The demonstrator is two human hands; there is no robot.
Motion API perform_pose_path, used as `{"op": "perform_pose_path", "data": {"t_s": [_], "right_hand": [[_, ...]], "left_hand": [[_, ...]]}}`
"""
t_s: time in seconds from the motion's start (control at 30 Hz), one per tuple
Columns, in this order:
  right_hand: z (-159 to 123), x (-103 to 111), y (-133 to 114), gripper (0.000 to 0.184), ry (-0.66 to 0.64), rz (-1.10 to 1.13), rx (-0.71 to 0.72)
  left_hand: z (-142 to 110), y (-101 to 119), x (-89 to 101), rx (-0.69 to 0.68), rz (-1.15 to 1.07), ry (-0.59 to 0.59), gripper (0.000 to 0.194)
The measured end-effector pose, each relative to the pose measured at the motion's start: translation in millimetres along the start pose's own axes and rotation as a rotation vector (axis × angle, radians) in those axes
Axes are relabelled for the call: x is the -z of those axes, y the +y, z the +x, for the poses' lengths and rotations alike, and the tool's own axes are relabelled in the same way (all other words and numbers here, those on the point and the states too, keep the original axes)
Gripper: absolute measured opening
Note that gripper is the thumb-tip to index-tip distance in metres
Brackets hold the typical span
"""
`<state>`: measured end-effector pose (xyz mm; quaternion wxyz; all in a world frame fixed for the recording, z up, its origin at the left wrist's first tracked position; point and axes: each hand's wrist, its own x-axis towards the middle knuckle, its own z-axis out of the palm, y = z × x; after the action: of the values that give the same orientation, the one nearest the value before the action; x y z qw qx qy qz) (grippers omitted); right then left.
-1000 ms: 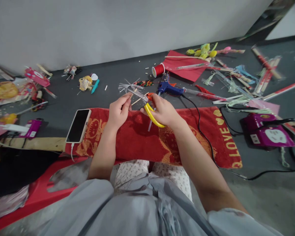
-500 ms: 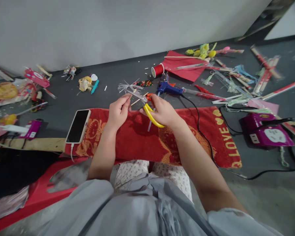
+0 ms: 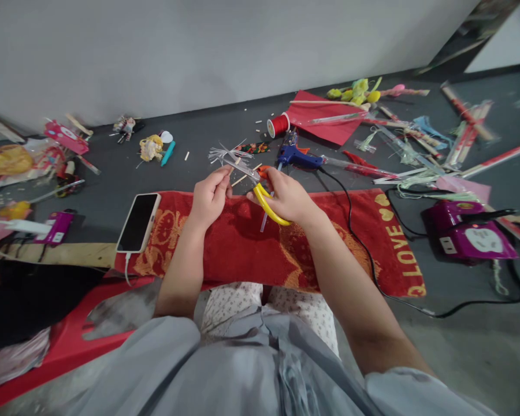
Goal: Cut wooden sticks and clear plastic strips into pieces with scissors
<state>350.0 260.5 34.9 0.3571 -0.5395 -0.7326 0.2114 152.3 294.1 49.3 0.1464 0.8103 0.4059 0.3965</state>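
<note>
My right hand (image 3: 286,195) is wrapped round the yellow handle of a pair of scissors (image 3: 268,207). Their metal blades point up and left, close over the fingertips of my left hand (image 3: 210,195). That hand is closed in a pinch on a thin pale stick (image 3: 233,168), which crosses the blades; its lower end is hidden by the fingers. Just beyond the blades lies a bundle of silvery strands (image 3: 219,153). A blue glue gun (image 3: 299,156) rests to the right of the scissors, and both forearms pass over a red towel (image 3: 242,248).
A phone (image 3: 138,222) on a cable lies at the towel's left end. Behind the glue gun are a red thread spool (image 3: 278,125) and red paper (image 3: 342,130). The glue gun's black cord crosses the towel near a purple power box (image 3: 470,231). Wrapped sticks (image 3: 470,130) clutter the right.
</note>
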Motion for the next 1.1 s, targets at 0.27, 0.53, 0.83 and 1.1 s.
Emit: {"op": "perform_pose_path", "data": {"t_s": [0.27,0.53,0.83,1.1], "right_hand": [[0.4,0.0,1.0,0.062,-0.019,-0.008,-0.011],[0.3,-0.6,2.2,0.065,-0.018,0.027,-0.003],[0.8,-1.9,4.1,0.064,-0.020,0.044,-0.006],[0.7,0.0,2.0,0.060,-0.041,-0.008,-0.017]], "left_hand": [[0.0,-2.5,0.0,-0.010,0.019,-0.006,0.040],[-0.1,-2.0,0.2,-0.018,0.015,-0.010,0.038],[-0.3,-2.8,-0.5,-0.021,0.039,-0.021,0.040],[-0.6,-2.2,-0.3,-0.028,0.032,-0.011,0.035]]}}
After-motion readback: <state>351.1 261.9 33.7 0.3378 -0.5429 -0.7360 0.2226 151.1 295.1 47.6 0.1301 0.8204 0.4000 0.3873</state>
